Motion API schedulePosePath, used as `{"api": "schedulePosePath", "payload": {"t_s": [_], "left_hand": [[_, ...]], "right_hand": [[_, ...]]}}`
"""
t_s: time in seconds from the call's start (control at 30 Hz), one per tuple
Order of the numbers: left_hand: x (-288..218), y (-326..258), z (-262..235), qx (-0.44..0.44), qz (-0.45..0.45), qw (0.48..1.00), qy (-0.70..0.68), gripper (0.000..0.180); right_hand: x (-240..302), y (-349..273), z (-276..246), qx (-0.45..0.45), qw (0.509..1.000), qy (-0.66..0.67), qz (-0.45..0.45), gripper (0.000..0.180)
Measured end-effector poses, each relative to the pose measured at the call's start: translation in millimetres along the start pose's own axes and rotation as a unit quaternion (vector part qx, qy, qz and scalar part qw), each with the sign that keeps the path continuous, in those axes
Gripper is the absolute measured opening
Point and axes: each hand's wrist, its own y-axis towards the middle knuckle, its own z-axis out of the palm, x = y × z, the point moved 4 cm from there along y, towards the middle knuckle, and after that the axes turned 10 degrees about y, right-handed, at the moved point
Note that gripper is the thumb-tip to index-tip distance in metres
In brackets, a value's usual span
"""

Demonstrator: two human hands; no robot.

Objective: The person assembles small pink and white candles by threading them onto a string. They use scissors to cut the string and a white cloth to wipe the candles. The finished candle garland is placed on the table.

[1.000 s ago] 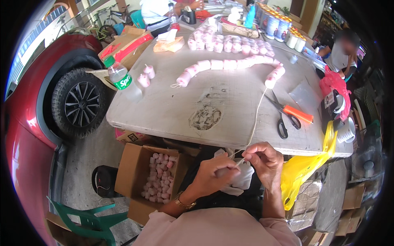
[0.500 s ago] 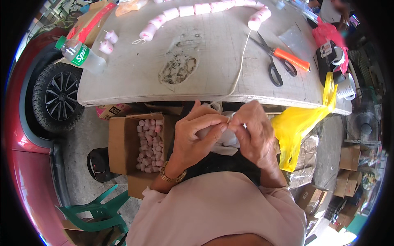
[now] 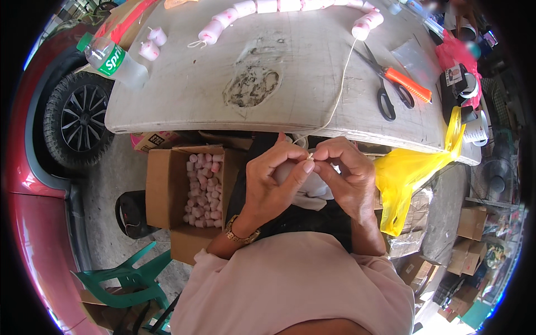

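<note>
Just off the table's near edge, my left hand (image 3: 273, 181) and my right hand (image 3: 352, 178) meet at the fingertips. Both are pinched on the pale end of a thin cord, its tip showing between the thumbs. A cream cord (image 3: 340, 95) runs from the table edge behind my fingers up to a curved chain of white and pink cylinders (image 3: 290, 5). Whether it is the same cord is hidden by my hands. Below them lies a whitish bundle (image 3: 312, 187) on my lap, partly covered. Black-handled scissors (image 3: 386, 103) lie right of the cord, beside an orange-handled tool (image 3: 410, 85).
Two loose cylinders (image 3: 149, 50) and a green-capped bottle (image 3: 114, 58) stand on the table (image 3: 178, 106) at left. A cardboard box (image 3: 159, 190) full of small pink cylinders sits below. A yellow plastic bag (image 3: 405, 173) hangs at right. A green chair (image 3: 125, 279) stands lower left.
My right hand has turned and opened out a little, its fingers now stretched toward the left fingertips. The cord tip shows more plainly. The whole view has shifted slightly.
</note>
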Motion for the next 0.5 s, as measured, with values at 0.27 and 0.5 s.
{"api": "schedulePosePath", "payload": {"t_s": [0.27,0.5], "left_hand": [[11,-1,-5,-0.015,-0.068,0.988,-0.14,0.014],[4,2,-9,-0.045,0.058,0.997,-0.014,0.012]], "right_hand": [[12,6,12,0.013,0.975,-0.171,-0.144,0.026],[13,7,15,0.01,0.965,-0.202,-0.169,0.027]]}}
